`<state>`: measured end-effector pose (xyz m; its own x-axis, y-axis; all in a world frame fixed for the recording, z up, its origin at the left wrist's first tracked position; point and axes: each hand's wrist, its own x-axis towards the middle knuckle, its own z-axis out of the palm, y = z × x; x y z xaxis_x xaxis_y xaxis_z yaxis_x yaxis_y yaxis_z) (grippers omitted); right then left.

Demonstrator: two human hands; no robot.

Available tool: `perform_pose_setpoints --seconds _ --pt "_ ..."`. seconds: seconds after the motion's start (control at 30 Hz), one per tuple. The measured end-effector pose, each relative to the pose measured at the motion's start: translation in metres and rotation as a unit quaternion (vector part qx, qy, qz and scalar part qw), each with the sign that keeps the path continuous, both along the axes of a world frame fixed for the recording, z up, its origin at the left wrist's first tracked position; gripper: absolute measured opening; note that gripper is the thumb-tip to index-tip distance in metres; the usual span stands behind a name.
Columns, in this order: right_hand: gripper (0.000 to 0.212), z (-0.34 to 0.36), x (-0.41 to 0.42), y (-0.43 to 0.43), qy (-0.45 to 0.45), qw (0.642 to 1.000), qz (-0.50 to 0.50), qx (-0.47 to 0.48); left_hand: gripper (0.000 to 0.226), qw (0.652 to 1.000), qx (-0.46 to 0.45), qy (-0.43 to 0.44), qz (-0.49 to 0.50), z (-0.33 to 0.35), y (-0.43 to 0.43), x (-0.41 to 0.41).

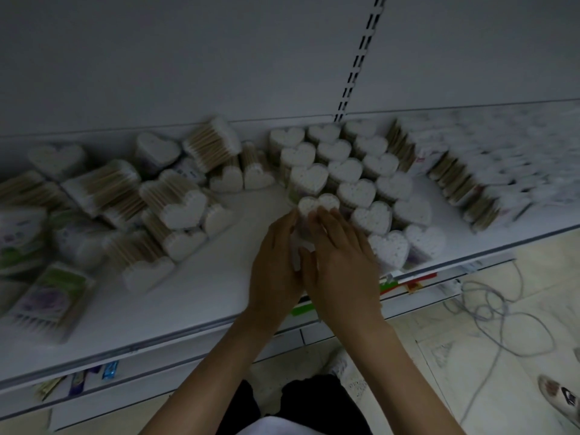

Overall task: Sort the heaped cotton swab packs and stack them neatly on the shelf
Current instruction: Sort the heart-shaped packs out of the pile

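Note:
One heart-shaped cotton swab pack [317,204] stands on end on the white shelf [219,287], held between both hands. My left hand [276,268] grips its left side and my right hand [342,262] covers its right side and front. Just behind and to the right, upright heart packs [357,171] form neat diagonal rows. A loose heap of packs [131,199] lies on its sides at the left, wooden sticks showing. The held pack's lower body is hidden by my fingers.
Flat rows of other swab packs [470,183] fill the shelf at the right. Labelled packs [47,296] lie at the far left near the shelf edge. A grey cable [508,321] loops on the tiled floor, and a shoe [561,397] shows at the lower right.

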<state>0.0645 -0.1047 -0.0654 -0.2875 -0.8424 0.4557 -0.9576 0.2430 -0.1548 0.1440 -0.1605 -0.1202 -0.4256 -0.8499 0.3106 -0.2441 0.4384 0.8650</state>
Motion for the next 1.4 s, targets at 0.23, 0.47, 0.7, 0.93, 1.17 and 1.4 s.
perform_pose_setpoints --seconds 0.23,0.47,0.7,0.93,1.17,1.4 --pt "0.046 -0.007 -0.005 -0.009 0.014 1.000 -0.014 -0.005 0.061 0.993 -0.063 -0.102 -0.011 -0.011 -0.005 -0.002" --pt "0.045 -0.010 -0.006 -0.010 0.023 0.999 -0.017 -0.020 0.063 0.989 -0.076 -0.128 -0.014 -0.016 -0.007 -0.006" --pt "0.051 0.004 -0.008 -0.010 -0.032 0.999 -0.001 -0.020 0.068 0.999 0.051 -0.008 -0.010 0.009 -0.002 0.000" --pt "0.047 0.033 0.008 -0.057 -0.173 0.978 0.114 -0.026 0.045 0.996 -0.028 -0.054 0.068 0.015 -0.012 0.056" --pt "0.053 0.049 0.028 -0.165 -0.249 0.956 0.128 0.088 0.030 0.991 0.003 -0.085 0.104 0.002 -0.013 0.074" --pt "0.027 0.050 0.022 -0.186 -0.270 0.955 0.096 0.073 0.028 0.990 -0.030 -0.074 0.116 0.002 -0.015 0.074"
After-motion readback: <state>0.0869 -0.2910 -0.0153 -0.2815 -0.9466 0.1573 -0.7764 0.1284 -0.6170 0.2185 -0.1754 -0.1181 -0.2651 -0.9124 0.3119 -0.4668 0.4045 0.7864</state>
